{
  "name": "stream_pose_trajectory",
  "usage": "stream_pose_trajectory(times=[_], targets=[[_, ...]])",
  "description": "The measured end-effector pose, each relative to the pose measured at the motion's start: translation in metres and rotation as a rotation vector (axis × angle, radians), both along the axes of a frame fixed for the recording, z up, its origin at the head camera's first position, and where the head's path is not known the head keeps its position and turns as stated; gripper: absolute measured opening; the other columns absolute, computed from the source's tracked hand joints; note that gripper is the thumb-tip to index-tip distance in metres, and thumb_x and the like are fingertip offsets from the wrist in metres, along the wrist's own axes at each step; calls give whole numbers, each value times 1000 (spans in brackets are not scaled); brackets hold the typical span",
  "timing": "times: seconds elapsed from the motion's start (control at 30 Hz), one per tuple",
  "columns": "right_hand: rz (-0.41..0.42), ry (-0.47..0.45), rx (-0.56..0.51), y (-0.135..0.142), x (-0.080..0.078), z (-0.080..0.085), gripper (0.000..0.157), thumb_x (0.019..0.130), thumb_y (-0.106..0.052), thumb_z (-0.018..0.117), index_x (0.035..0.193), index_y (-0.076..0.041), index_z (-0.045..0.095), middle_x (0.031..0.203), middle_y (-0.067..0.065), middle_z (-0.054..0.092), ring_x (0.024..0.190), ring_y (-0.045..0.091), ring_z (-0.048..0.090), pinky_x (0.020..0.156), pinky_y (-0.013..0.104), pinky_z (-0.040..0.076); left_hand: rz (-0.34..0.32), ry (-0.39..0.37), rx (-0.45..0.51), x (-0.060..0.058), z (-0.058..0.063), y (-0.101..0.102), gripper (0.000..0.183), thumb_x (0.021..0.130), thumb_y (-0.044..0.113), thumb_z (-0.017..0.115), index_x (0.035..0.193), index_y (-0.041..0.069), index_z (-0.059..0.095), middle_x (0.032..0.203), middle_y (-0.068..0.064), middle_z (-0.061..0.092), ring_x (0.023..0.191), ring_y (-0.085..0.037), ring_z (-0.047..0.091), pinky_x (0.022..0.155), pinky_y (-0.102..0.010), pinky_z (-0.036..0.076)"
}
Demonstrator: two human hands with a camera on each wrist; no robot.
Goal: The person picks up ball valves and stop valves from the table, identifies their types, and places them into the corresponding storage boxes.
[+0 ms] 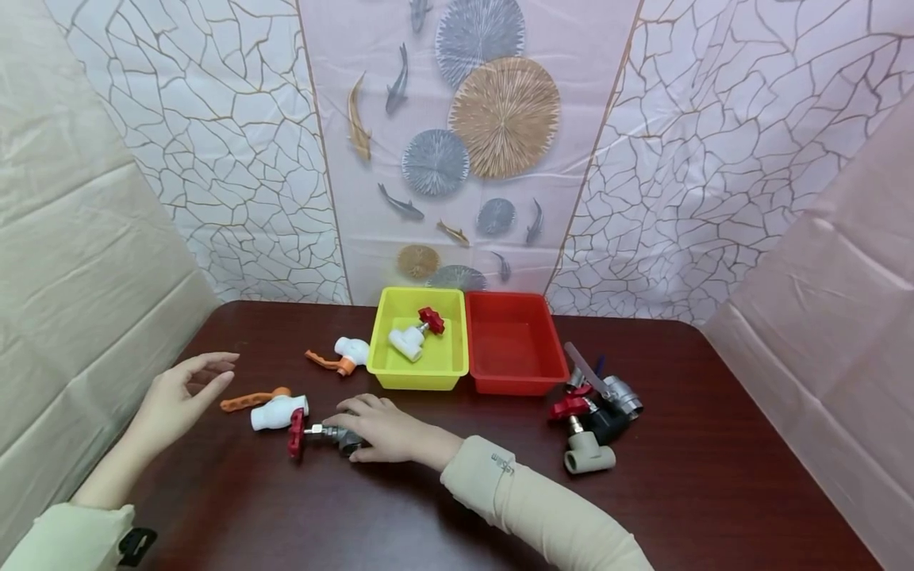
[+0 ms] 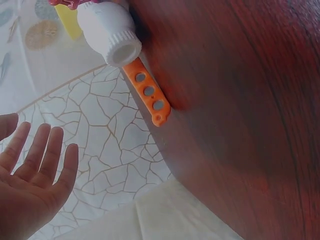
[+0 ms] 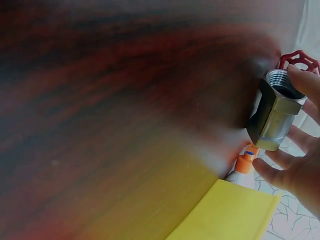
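"Head view, what's over there?"
"Left hand (image 1: 174, 398) raised, fingers loose, near the white valve (image 1: 278, 413) on the table (image 1: 457, 484); right hand (image 1: 385, 430) over the metal valve (image 1: 336, 434) just beside that one"
"Left wrist?"
"Fingers released, palm apart from the orange handle (image 2: 144, 84)"
"Right wrist?"
"Thumb at the metal valve's threaded mouth (image 3: 278, 78), fingers spread about it; whether they grip, I can't tell"
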State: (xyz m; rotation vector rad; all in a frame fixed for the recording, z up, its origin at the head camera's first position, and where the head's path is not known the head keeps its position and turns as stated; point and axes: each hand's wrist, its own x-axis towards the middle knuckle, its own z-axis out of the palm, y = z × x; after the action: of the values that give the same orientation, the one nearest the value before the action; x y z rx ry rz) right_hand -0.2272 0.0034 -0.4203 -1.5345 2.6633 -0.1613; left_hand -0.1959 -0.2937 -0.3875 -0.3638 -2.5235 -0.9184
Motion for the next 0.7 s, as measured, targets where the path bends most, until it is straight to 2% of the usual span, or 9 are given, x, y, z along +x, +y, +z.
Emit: stream_pose_trajectory(times=[0.1, 0.13, 0.2, 0.33, 0.47, 0.7], targets=[[5, -4, 0, -2, -1, 0, 55, 89, -31, 64, 139, -24, 43, 142, 4, 42, 132, 21, 38, 105, 36, 38, 6, 0, 6, 1, -1, 0, 26, 91, 13, 61, 116, 7, 63, 97, 12, 63, 84, 23, 45, 67, -5, 40], [1, -5, -3, -3, -2, 0, 53, 89, -31, 64, 138, -24, 44, 141, 4, 43, 131, 21, 39, 104, 35, 38, 6, 0, 9, 1, -1, 0, 26, 91, 13, 61, 116, 7, 64, 96, 13, 63, 84, 23, 45, 67, -5, 40], [-10, -11, -11, -6, -2, -1, 50, 90, -31, 64, 136, -23, 47, 138, 3, 46, 129, 20, 41, 104, 34, 39, 2, -8, 13, 1, -2, 1, 26, 91, 13, 61, 116, 6, 63, 97, 9, 65, 84, 23, 45, 68, -4, 40], [-25, -7, -5, -13, -3, -3, 48, 89, -30, 64, 134, -21, 49, 132, 0, 52, 124, 20, 45, 101, 32, 40, 3, -31, 9, 2, -2, 2, 27, 91, 14, 61, 116, 4, 63, 102, -16, 67, 85, 24, 43, 68, -4, 40], [-19, 17, 30, -17, -4, -5, 52, 88, -31, 66, 136, -19, 48, 131, -2, 54, 120, 20, 46, 97, 32, 42, 5, -40, -2, 2, -3, 4, 26, 92, 15, 61, 115, 5, 64, 102, -18, 67, 85, 24, 43, 67, -5, 41], [5, 31, 54, -19, -8, -11, 56, 87, -34, 66, 137, -18, 46, 131, -3, 54, 117, 19, 46, 99, 27, 39, -17, -43, -4, 1, -5, 8, 22, 91, 13, 61, 111, 6, 66, 103, -17, 69, 82, 22, 46, 64, -8, 44]])
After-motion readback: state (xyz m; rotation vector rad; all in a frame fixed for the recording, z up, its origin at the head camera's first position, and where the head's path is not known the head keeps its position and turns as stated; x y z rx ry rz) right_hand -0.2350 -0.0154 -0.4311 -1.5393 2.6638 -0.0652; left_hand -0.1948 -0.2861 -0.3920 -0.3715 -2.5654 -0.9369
